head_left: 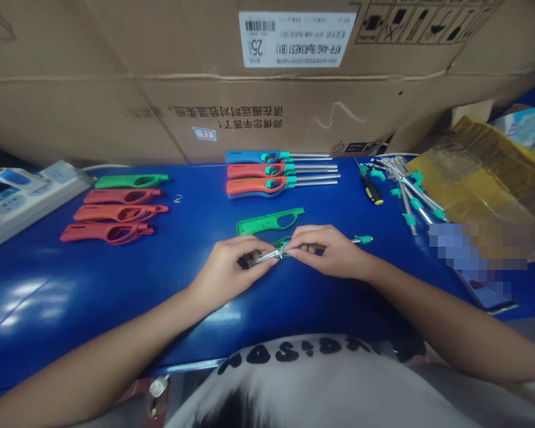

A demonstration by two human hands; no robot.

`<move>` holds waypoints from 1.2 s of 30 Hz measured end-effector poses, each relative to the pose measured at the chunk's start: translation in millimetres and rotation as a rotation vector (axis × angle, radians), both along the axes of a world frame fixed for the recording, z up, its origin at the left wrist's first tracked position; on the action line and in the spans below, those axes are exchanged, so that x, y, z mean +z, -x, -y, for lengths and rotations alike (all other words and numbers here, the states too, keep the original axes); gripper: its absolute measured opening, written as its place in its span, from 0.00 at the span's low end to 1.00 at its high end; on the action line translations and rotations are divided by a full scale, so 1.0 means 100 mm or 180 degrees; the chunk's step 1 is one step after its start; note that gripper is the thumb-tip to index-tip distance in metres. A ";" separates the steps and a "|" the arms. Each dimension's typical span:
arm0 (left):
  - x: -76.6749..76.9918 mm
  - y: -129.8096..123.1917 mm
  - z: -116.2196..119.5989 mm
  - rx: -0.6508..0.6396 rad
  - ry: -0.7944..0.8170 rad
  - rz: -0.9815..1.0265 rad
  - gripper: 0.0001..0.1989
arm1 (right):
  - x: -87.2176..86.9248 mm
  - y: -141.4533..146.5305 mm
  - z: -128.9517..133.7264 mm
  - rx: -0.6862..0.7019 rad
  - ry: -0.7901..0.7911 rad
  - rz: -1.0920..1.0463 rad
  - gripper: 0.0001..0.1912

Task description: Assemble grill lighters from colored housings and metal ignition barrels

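Observation:
My left hand (237,266) is closed around a small clear-and-silver lighter fuel tank (266,257), held low over the blue table. At the tank's right end my right hand (327,249) pinches with thumb and forefinger; what sits in that pinch is too small to make out. Just beyond my hands lies a green lighter shell half (256,224), its hollow side up. Part of another green piece shows between my fingers. A metal lighter tube with a teal tip (362,239) sticks out past my right hand.
Red, orange and green lighter shells (111,212) lie in a column at left, near a white power strip (31,196). Several lighters with metal tubes (258,186) lie at the back. A screwdriver (373,189) and loose tubes (421,202) are at right. A cardboard box (160,89) walls off the back.

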State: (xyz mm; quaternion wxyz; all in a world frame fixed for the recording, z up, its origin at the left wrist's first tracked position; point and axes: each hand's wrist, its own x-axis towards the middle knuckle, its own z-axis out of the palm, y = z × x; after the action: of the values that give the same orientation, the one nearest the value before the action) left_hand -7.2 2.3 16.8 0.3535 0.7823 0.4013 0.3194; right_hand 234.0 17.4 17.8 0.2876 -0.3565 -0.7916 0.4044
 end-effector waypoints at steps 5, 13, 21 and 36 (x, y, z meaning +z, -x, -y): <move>0.01 0.00 0.00 -0.0010 -0.0049 0.0013 0.05 | 0.00 0.00 0.00 0.0039 -0.0096 0.0089 0.08; 0.01 -0.02 0.00 -0.0016 -0.0097 0.0082 0.06 | 0.00 -0.01 0.01 0.0109 -0.0090 0.0115 0.08; 0.03 -0.03 0.02 -0.0024 0.0048 0.0136 0.07 | 0.02 0.00 0.02 0.0115 -0.0037 0.0157 0.09; 0.03 -0.06 0.03 -0.0052 0.0084 0.0227 0.07 | 0.02 0.00 0.02 0.0141 0.0040 0.0117 0.09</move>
State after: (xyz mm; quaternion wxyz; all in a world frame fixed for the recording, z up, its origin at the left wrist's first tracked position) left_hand -1.2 -0.4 19.4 0.3805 0.7689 0.3862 0.3388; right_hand 234.1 15.4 19.6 0.2617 -0.3481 -0.8019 0.4090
